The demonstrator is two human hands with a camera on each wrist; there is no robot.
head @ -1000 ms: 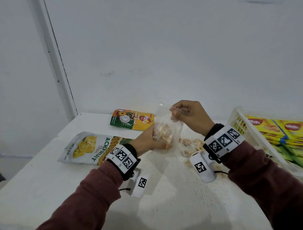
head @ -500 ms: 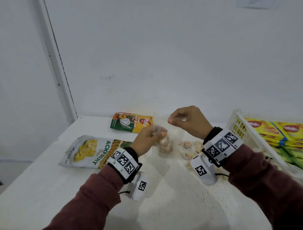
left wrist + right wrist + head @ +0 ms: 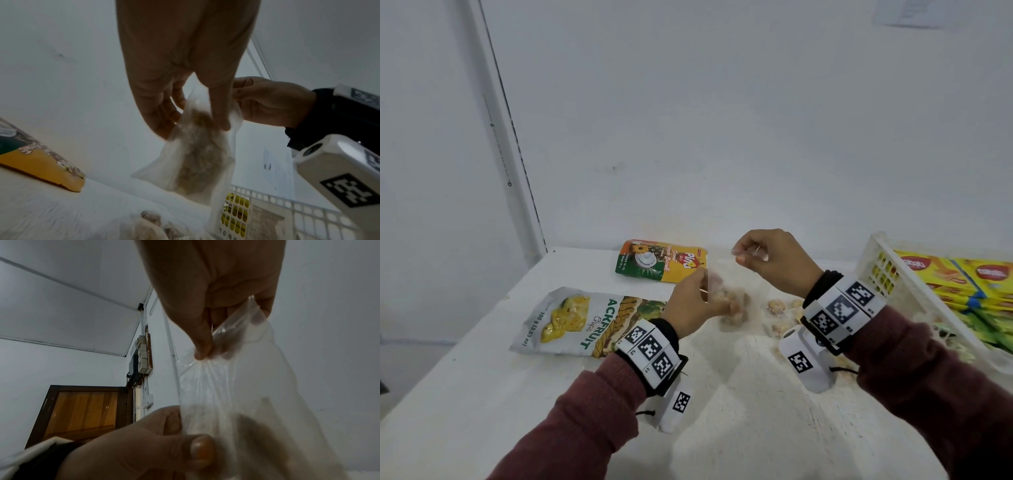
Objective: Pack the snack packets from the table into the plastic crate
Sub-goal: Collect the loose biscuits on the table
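Both hands hold a clear plastic bag (image 3: 736, 301) of pale snack pieces just above the white table (image 3: 756, 428). My left hand (image 3: 697, 301) pinches the bag's left side (image 3: 197, 154), fingers curled on the film. My right hand (image 3: 756, 255) pinches the bag's top edge (image 3: 232, 340) between thumb and fingers. A white and green jackfruit chips packet (image 3: 582, 320) lies flat at the left. Behind it lies an orange and green Pino packet (image 3: 661, 260). The white plastic crate (image 3: 887, 274) stands at the right with yellow and green snack packets (image 3: 962, 277) in it.
More clear bags of snack pieces (image 3: 780, 315) lie on the table under my right wrist, next to the crate. A white wall rises close behind the table. The table's left edge (image 3: 465, 329) runs diagonally toward me.
The bag has come down from upright in front of the wall to low over the table. My left hand shifted from under the bag to its side; my right kept its pinch.
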